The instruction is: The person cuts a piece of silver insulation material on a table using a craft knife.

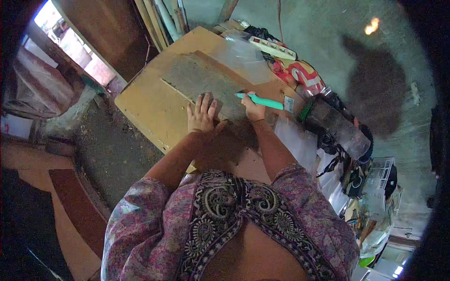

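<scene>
Flat on a grey-brown board [186,72], my left hand [201,117] lies with its fingers apart and holds nothing. A teal pen-shaped tool [265,101] is in my right hand [254,110], its narrow end pointing left over the board. Whether that end is a blade or a pen tip is too small to tell. The board lies on a tan wooden tabletop [140,102]. Shadow covers the part of the board nearest my body. Just right of the tool is a small printed paper [289,104].
A clear plastic sheet [242,58] covers the table's far right. Along the wall stand a white power strip [273,48], a red-and-white package [304,74], a cloudy clear plastic container [339,128] and a white plastic basket [379,172]. Wooden slats [154,24] lean behind the table.
</scene>
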Tool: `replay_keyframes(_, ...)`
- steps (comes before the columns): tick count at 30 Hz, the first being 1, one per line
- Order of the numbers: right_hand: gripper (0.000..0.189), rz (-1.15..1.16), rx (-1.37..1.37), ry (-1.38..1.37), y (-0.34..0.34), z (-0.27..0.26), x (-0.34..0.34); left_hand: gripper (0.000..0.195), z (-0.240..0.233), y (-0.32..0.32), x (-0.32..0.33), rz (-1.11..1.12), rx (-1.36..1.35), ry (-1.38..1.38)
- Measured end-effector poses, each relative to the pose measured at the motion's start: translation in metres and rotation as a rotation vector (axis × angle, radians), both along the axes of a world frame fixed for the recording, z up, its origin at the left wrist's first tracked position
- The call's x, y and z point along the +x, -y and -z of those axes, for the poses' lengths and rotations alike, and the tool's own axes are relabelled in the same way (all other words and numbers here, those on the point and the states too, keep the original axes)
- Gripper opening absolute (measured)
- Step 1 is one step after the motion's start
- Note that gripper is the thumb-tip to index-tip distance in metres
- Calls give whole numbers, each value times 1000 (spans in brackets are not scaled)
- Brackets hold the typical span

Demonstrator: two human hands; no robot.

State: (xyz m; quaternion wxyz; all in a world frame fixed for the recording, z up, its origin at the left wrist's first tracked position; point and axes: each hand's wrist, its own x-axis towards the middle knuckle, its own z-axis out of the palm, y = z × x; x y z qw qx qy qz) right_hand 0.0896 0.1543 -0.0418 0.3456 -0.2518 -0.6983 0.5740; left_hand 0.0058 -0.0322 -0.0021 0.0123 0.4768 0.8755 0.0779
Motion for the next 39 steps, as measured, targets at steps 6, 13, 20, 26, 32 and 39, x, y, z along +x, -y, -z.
replay_keyframes(6, 15, -4, -71, -56, -11, 13, -1, 77, -1, -4, 0, 16, -50, -17)
replay_keyframes(13, 15, -13, 258, 121, 22, -18, -53, 77, 6, 3, -2, 8, 66, 35)
replay_keyframes(20, 15, -84, 480, 198, 23, -7, -93, 74, 7, 1, -1, -26, 34, 61)
replay_keyframes(26, 19, -103, 342, 104, 15, -4, -88, 77, 4, 0, -1, 47, 68, 56)
replay_keyframes(32, 21, -102, 465, 143, 24, -4, -91, 77, 9, 2, -3, 13, 48, 52)
replay_keyframes(39, 13, -8, -119, -205, 4, 11, -51, 72, -2, -4, -6, 105, -56, 51)
